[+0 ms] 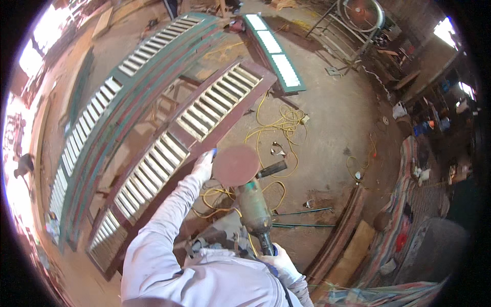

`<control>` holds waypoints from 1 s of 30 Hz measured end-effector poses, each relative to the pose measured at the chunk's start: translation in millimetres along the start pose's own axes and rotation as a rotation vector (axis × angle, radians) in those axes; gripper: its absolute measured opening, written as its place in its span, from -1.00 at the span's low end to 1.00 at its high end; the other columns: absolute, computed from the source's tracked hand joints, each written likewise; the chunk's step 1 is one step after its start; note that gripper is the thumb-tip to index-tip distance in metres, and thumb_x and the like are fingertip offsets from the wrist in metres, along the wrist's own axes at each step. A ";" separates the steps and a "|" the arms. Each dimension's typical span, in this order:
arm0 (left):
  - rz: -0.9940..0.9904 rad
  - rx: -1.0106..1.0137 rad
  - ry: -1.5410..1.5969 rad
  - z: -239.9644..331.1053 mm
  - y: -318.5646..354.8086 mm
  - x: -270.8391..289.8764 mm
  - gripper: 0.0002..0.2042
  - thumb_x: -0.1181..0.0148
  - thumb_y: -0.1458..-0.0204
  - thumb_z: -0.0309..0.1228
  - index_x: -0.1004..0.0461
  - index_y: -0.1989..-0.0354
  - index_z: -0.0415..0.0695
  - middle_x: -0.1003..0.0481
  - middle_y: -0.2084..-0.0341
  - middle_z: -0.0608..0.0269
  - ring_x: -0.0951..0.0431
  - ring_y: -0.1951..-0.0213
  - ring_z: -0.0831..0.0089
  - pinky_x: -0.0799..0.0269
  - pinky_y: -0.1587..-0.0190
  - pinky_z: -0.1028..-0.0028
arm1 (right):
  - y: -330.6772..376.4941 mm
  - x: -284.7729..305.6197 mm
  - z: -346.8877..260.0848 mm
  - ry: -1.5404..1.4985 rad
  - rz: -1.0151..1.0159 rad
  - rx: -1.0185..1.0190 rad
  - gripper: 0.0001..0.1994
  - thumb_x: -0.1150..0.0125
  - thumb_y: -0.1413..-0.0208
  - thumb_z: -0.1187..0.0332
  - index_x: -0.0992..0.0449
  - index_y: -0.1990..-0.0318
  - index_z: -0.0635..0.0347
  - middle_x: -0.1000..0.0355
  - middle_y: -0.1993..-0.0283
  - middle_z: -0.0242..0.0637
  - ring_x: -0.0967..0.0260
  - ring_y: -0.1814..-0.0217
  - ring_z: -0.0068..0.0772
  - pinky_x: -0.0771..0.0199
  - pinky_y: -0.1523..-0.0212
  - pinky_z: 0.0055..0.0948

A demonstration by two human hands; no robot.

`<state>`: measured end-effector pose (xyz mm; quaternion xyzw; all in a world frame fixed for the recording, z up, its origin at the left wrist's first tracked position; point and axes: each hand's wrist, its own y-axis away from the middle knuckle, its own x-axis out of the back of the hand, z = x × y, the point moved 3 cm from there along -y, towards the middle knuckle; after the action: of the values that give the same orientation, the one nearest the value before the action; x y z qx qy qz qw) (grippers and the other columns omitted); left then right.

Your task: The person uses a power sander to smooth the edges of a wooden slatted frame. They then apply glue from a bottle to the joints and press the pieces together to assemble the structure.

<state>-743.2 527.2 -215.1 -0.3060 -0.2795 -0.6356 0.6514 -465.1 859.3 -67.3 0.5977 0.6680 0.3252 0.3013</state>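
An angle grinder [252, 205] with a green, worn body is tilted up in front of me. Its round reddish-brown sanding disc [236, 165] faces up toward me. My right hand [282, 262], in a white and blue glove, is closed around the grinder's rear end near my waist. At the disc's left edge, my gloved left hand [203, 167] pinches the rim, its fingertips partly hidden. The grinder's black side handle [272, 169] sticks out to the right with no hand on it. Just beyond my left arm lies a brown louvred shutter panel [196, 138] with pale slats.
Green louvred panels [115, 82] are stacked at the left. Another green panel [275, 51] lies at the far middle. A yellow cord [283, 123] tangles across the floor. A large fan [362, 14] stands far right; boards [340, 233] and striped cloth [396, 204] lie at right.
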 end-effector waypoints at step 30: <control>0.458 0.613 1.341 293.6 -406.7 -44.5 -0.64 -0.26 -0.26 -0.19 -0.64 0.48 -0.21 -0.51 0.70 0.31 -0.46 0.67 0.64 -0.31 0.62 0.54 | -242.8 268.0 -433.9 0.963 0.178 0.396 -0.57 -0.33 0.05 0.45 -0.38 -0.01 0.26 -0.56 0.31 0.11 -0.60 0.16 0.20 -0.54 0.19 -0.11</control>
<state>-1143.8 775.8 -38.2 0.2882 0.0816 -0.4288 0.8523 -982.5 1075.7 -0.6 0.4805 0.7260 0.4549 -0.1873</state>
